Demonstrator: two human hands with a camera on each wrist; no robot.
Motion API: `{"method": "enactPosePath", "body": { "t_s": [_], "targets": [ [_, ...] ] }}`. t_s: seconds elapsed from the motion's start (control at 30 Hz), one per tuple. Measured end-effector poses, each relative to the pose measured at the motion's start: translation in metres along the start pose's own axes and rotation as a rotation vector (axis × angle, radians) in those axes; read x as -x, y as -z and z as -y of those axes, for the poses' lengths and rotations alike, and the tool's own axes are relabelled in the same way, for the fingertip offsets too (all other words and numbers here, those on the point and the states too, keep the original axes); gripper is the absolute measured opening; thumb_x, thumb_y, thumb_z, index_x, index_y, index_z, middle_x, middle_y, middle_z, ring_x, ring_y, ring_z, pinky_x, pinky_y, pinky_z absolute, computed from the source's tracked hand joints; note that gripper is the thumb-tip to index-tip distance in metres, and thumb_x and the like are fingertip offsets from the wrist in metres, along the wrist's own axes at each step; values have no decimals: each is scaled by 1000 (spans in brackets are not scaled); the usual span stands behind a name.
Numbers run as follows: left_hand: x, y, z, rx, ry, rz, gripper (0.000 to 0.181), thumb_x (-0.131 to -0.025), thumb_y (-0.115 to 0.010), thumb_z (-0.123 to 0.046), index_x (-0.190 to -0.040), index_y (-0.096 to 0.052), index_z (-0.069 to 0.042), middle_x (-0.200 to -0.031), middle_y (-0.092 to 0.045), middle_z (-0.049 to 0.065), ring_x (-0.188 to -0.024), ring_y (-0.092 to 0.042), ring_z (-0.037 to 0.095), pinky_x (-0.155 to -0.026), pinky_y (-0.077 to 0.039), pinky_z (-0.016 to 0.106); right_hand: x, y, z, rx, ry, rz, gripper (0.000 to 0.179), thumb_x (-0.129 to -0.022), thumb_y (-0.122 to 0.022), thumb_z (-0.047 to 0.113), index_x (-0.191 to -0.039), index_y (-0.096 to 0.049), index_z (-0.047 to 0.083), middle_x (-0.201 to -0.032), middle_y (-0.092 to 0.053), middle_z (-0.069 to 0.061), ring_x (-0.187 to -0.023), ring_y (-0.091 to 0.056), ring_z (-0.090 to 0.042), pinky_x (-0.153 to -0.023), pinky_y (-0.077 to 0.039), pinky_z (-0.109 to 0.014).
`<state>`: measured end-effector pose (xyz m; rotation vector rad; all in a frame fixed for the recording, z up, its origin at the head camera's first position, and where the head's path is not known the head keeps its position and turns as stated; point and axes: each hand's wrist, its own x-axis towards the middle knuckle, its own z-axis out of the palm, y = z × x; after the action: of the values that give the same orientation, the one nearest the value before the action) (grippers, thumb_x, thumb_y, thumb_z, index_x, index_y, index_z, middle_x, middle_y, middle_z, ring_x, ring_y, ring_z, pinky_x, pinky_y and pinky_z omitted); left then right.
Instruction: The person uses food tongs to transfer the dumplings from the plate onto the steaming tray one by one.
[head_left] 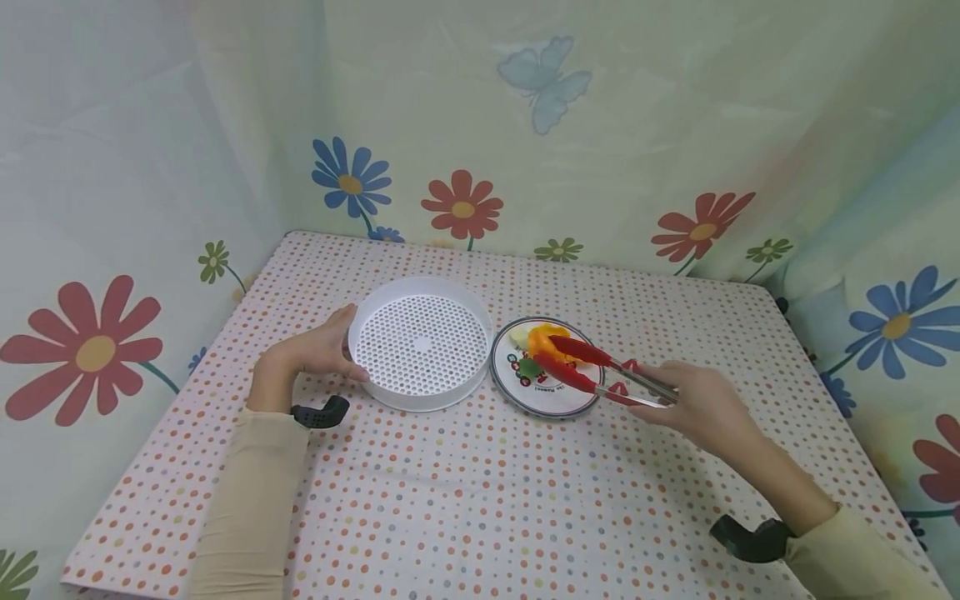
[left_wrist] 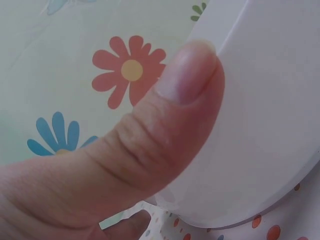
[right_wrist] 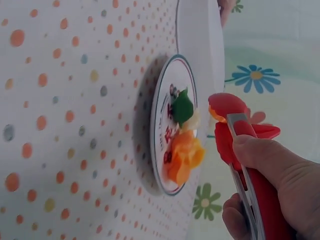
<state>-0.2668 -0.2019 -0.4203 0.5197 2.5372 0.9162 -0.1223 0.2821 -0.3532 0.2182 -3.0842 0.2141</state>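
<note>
My left hand (head_left: 318, 343) rests at the left side of a white round basket with a perforated base (head_left: 420, 346). Its thumb (left_wrist: 185, 95) lies nearly straight along the outer wall. My right hand (head_left: 708, 404) grips metal tongs with red tips (head_left: 577, 375) by the handles. Between the tips, above the plate, shows an orange-yellow piece (right_wrist: 216, 116); its kind is mostly hidden. The white plate with a dark rim (head_left: 517, 400) carries a crumpled orange-yellow piece (right_wrist: 184, 156), a green piece (right_wrist: 182, 108) and a pale piece (right_wrist: 194, 121).
The plate stands close against the basket's right side. Both are on a table with a dotted cloth (head_left: 450, 508). Flower-printed curtains (head_left: 420, 100) hang behind and along both sides. A black wrist mount (head_left: 750, 540) sits at each wrist.
</note>
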Motion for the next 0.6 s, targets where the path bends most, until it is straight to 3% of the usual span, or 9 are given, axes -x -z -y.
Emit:
{"method": "enactPosePath", "body": {
  "t_s": [0.17,0.33,0.6],
  "targets": [
    [2,0,1,-11,17,0,132,-60,-87,-40,-152,1,-8,-159,-2,21,-146,-3,41,-117,-10,58,-15,-2,18,-32,17,18,66,-71,-81,37,-124,-62,3,-116,-64,-25,-100,-60,-39,-73,-53,-45],
    [2,1,1,-8,19,7,130,-62,-87,-40,-152,2,-8,-159,1,21,-146,0,40,-117,-9,59,-37,-9,35,-79,17,49,67,-73,-80,36,-127,-59,3,-122,-62,-24,-113,-55,-43,-89,-50,-57],
    [0,1,-2,-26,31,26,130,-65,-85,-42,-152,5,-4,-159,6,21,-146,4,40,-118,-8,57,-70,-22,63,-107,77,48,64,-73,-80,37,-127,-61,6,-124,-62,-22,-112,-58,-38,-86,-54,-48]
  ]
}}
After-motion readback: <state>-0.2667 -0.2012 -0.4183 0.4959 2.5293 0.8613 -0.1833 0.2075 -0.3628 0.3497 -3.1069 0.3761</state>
